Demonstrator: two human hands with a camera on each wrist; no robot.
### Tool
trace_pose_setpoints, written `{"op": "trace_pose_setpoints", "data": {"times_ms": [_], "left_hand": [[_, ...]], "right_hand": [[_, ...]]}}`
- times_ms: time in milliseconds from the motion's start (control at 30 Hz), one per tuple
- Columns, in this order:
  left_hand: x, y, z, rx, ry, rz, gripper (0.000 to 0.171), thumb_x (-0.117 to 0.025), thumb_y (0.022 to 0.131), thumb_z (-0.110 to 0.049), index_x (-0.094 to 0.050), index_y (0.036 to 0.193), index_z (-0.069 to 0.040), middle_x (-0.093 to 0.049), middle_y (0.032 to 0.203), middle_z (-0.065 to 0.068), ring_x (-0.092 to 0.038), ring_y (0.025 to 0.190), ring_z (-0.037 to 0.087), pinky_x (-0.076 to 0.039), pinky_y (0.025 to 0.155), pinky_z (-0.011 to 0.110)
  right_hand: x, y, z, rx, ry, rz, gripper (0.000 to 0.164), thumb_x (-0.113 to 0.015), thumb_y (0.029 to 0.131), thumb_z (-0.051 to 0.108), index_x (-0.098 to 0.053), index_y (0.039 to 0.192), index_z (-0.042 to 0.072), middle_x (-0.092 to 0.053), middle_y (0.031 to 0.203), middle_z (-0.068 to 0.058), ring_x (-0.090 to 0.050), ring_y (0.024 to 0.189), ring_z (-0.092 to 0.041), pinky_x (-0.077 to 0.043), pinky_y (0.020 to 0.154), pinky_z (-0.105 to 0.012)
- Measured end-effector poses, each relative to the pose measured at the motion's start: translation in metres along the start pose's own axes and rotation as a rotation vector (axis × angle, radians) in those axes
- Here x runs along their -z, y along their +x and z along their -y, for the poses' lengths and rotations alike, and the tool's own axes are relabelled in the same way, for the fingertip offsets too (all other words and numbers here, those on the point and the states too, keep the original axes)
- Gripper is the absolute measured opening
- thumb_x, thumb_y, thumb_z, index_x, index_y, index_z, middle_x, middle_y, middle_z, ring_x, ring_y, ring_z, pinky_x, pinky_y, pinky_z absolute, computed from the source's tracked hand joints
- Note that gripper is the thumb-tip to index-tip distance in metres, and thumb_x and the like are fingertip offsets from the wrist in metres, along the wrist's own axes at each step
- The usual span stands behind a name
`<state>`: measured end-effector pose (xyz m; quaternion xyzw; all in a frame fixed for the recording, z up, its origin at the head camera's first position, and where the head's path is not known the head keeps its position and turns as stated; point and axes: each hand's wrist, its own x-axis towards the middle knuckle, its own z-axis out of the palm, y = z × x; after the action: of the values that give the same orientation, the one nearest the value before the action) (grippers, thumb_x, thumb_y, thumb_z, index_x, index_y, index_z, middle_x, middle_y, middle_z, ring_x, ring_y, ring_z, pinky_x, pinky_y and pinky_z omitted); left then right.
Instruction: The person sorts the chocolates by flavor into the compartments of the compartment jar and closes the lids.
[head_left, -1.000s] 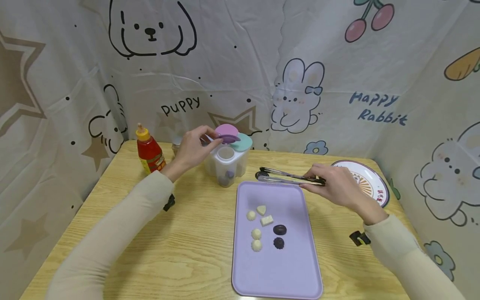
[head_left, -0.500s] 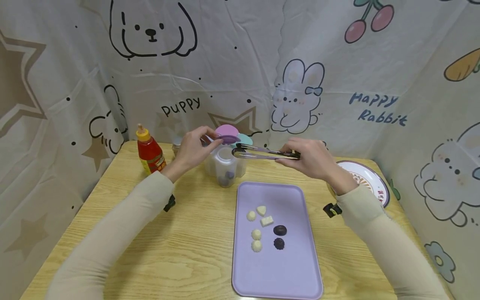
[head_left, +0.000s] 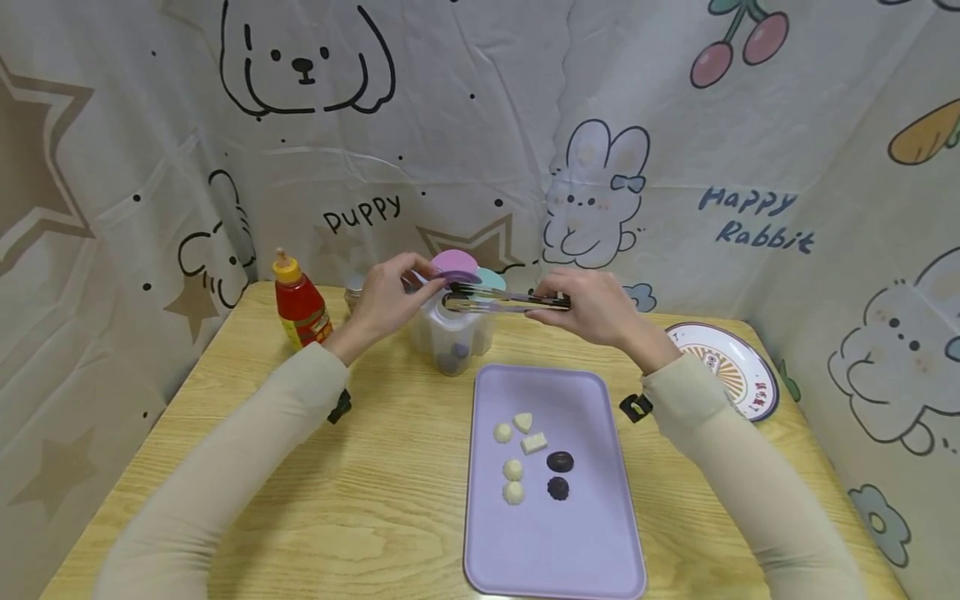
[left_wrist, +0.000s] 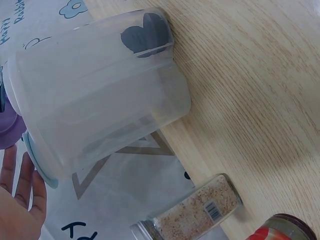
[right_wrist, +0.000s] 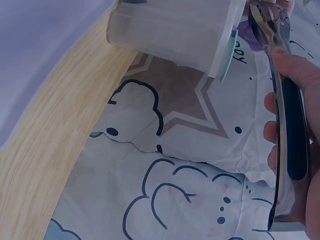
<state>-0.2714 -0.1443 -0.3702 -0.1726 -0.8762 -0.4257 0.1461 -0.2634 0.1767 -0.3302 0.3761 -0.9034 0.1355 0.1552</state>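
Observation:
My left hand pinches a purple flip lid, holding it raised on a translucent multi-section container. Dark pieces show low in its front section. The container's pink and mint lids lie behind. My right hand grips metal tongs with dark handle grips, their tips over the front section's opening. A dark patch shows at the tips; whether it is a chocolate, I cannot tell. In the right wrist view, the tongs run up beside the container. White chocolates and dark chocolates lie on the lilac tray.
A red sauce bottle with a yellow cap stands at the back left. Beside it is a glass jar of pale grains. A patterned plate sits at the back right. A printed cloth hangs behind the table.
My right hand has carried the tongs leftward and up from behind the tray to the container's opening. The left hand has stayed on the purple lid.

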Motion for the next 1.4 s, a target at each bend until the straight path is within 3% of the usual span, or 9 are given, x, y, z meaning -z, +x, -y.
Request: {"op": "trace_pose_setpoints", "data": {"times_ms": [233, 600, 1067, 1400], "left_hand": [[0.0, 0.0, -0.001, 0.012, -0.001, 0.0, 0.019, -0.078, 0.098, -0.022, -0.071, 0.108, -0.007, -0.077, 0.109, 0.012, -0.071, 0.091, 0.029, -0.056, 0.076, 0.031], [0.001, 0.001, 0.001, 0.019, -0.002, -0.004, 0.019, -0.077, 0.098, -0.022, -0.071, 0.108, -0.007, -0.077, 0.11, 0.012, -0.071, 0.09, 0.027, -0.056, 0.077, 0.031], [0.0, 0.001, -0.001, 0.012, -0.01, 0.004, 0.02, -0.077, 0.098, -0.022, -0.071, 0.109, -0.006, -0.077, 0.109, 0.013, -0.072, 0.093, 0.029, -0.057, 0.08, 0.033], [0.0, 0.0, -0.001, 0.018, -0.008, 0.007, 0.02, -0.077, 0.098, -0.022, -0.07, 0.109, -0.006, -0.076, 0.11, 0.013, -0.072, 0.094, 0.031, -0.058, 0.081, 0.035]], "right_hand": [[0.002, -0.004, -0.001, -0.03, 0.017, 0.021, 0.027, -0.085, 0.089, 0.037, -0.077, 0.102, 0.014, -0.078, 0.094, -0.002, -0.068, 0.075, -0.018, -0.049, 0.063, -0.034], [0.02, -0.029, -0.006, -0.05, -0.01, 0.013, 0.026, -0.088, 0.087, 0.034, -0.077, 0.103, 0.016, -0.079, 0.096, -0.001, -0.067, 0.074, -0.016, -0.046, 0.062, -0.029], [0.039, -0.114, -0.014, -0.11, -0.109, 0.005, 0.031, -0.093, 0.08, 0.032, -0.078, 0.102, 0.016, -0.077, 0.093, 0.002, -0.062, 0.07, -0.008, -0.048, 0.061, -0.027], [0.033, -0.177, -0.021, -0.143, -0.122, -0.015, 0.032, -0.097, 0.071, 0.03, -0.077, 0.096, 0.023, -0.075, 0.088, 0.01, -0.064, 0.07, -0.006, -0.048, 0.058, -0.025]]}}
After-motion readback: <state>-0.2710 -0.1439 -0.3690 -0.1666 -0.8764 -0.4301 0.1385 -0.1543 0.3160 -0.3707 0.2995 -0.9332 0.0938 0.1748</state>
